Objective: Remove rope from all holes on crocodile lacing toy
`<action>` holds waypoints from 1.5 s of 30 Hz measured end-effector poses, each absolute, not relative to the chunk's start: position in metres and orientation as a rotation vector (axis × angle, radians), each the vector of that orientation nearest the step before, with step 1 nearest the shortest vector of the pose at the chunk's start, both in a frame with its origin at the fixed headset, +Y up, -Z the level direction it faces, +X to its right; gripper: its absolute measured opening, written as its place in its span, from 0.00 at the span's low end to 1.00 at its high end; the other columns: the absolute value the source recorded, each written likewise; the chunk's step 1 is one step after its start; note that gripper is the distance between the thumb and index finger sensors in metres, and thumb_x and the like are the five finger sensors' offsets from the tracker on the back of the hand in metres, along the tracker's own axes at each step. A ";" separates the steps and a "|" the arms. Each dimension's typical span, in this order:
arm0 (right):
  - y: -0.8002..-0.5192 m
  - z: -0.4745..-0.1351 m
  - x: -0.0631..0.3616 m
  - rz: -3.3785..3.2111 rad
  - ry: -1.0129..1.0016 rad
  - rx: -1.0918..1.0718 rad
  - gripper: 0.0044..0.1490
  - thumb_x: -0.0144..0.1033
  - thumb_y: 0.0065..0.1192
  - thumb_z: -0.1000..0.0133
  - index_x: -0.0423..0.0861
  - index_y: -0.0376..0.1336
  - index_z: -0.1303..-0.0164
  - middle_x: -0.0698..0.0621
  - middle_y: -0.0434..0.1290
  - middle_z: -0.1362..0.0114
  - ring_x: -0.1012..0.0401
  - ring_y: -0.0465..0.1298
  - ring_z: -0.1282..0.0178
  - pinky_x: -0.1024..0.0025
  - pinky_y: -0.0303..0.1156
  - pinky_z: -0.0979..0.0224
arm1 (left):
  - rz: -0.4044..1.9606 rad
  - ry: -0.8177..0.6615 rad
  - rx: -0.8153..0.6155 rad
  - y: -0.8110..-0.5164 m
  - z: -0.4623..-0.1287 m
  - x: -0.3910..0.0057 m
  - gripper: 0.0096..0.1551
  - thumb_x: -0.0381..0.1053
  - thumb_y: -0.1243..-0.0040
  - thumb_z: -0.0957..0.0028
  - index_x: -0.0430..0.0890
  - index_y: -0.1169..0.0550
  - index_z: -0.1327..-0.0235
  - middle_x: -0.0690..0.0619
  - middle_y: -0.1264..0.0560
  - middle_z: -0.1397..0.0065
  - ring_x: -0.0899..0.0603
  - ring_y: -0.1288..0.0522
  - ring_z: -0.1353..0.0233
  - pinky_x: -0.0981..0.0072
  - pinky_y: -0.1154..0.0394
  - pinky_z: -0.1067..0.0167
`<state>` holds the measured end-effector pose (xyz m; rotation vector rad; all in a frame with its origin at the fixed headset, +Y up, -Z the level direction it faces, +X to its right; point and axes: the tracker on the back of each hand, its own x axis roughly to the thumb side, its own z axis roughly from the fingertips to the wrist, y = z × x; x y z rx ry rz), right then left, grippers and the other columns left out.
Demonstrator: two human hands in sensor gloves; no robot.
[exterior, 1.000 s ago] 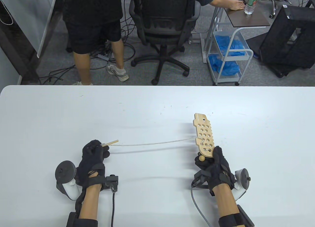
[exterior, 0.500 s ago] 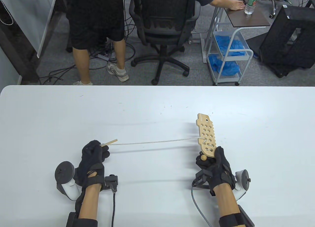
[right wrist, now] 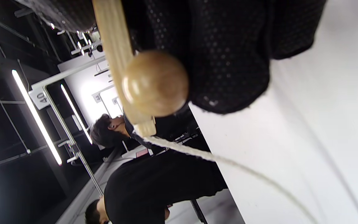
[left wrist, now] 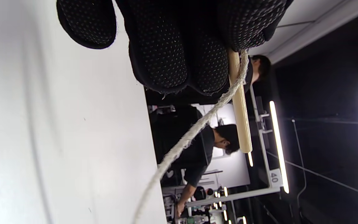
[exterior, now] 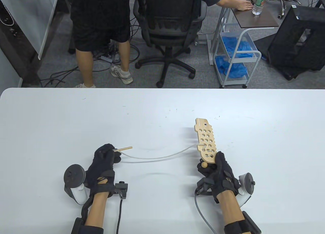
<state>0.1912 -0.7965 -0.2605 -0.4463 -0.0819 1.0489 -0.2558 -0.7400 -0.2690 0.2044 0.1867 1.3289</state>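
Observation:
My right hand (exterior: 215,168) grips the near end of the wooden crocodile lacing toy (exterior: 205,140), which stands up off the table with its holed body pointing away. A wooden ball (exterior: 204,164) sits at the toy's near end (right wrist: 117,56), beside my thumb. A pale rope (exterior: 157,156) still threads a few lower holes and sags leftward to my left hand (exterior: 106,155). That hand pinches the rope's wooden needle (exterior: 124,148) together with the rope (left wrist: 194,130); the needle (left wrist: 239,109) sticks out past my fingertips.
The white table (exterior: 50,122) stretches wide around both hands. Beyond its far edge stand a person (exterior: 99,28), an office chair (exterior: 167,28) and a cart (exterior: 236,54) with blue items.
Both hands have come closer together, the left moving right and the toy shifting left. The rope, taut before, now hangs in a slack curve.

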 end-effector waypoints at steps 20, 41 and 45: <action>-0.781 -0.258 0.142 1.483 -0.003 -0.177 0.32 0.46 0.62 0.48 0.32 0.68 0.51 0.35 0.82 0.58 0.45 0.84 0.65 0.37 0.72 0.47 | 1.046 -0.161 0.156 -0.721 -0.260 -0.186 0.22 0.49 0.36 0.48 0.59 0.21 0.39 0.54 0.13 0.46 0.47 0.15 0.47 0.38 0.26 0.36; -0.776 -0.255 0.123 1.606 0.023 -0.061 0.31 0.45 0.63 0.49 0.31 0.68 0.52 0.34 0.83 0.59 0.44 0.84 0.67 0.36 0.72 0.48 | 0.800 -0.261 0.246 -0.705 -0.247 -0.163 0.22 0.54 0.38 0.48 0.60 0.20 0.39 0.55 0.13 0.45 0.47 0.15 0.46 0.38 0.26 0.36; -0.774 -0.254 0.120 1.618 0.027 -0.040 0.31 0.45 0.63 0.49 0.30 0.69 0.52 0.34 0.83 0.59 0.44 0.84 0.67 0.36 0.72 0.48 | 0.680 -0.299 0.277 -0.699 -0.241 -0.153 0.22 0.50 0.34 0.49 0.61 0.19 0.41 0.55 0.13 0.45 0.47 0.15 0.45 0.38 0.26 0.36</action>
